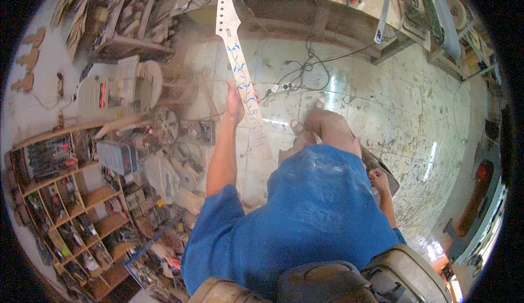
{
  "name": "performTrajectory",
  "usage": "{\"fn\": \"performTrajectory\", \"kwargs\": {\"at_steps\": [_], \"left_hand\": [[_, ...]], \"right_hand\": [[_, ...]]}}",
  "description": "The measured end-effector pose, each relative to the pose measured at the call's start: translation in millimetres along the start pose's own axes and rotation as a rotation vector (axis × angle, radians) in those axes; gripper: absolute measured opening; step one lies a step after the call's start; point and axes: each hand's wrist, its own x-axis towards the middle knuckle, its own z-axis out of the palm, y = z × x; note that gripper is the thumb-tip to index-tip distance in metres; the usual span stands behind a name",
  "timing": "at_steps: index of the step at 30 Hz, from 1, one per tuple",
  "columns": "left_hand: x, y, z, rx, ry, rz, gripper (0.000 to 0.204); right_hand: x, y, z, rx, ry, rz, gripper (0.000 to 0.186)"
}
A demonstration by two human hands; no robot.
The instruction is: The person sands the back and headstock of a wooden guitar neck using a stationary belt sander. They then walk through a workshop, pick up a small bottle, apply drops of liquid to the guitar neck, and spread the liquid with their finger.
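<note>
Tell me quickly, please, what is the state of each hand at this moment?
Left hand: closed, holding the pale guitar neck.
Right hand: fingers look curled; whether it holds anything cannot be told.

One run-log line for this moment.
left hand: holding pale guitar neck, blue markings | right hand: curled beside blue shirt, grip unclear | black cable: tangled on tiled floor

Guitar neck (238, 73) seen as pale matt wood, marked in blue. Floor (401, 120) covered with glossy tile, blotched by stains. Shirt (305, 210) made of matt cloth, dusted with pale powder. Cubby shelf (102, 196) built of dull wood.
</note>
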Motion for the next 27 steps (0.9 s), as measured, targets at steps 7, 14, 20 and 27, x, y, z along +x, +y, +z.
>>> {"fn": "performTrajectory", "kwargs": {"at_steps": [7, 14, 20, 27], "left_hand": [[36.0, 24.2, 141.5, -0.005, -0.228, 0.109, 0.093], [68.3, -0.8, 333.5, -0.006, -0.434, 0.048, 0.089], [89.8, -78.6, 528.8, 0.028, -0.781, -0.100, 0.083], [124.8, -178.4, 707.2, 0.186, -0.891, -0.306, 0.084]], "right_hand": [[-24.6, 4.3, 2.1, 0.210, 0.067, -0.038, 0.022], [23.3, 47.7, -58.3, 0.327, 0.180, -0.120, 0.029], [68.9, 141.3, -154.1, 0.450, 0.165, 0.078, 0.019], [49.1, 154.1, -255.9, 0.707, 0.617, 0.028, 0.024]]}}
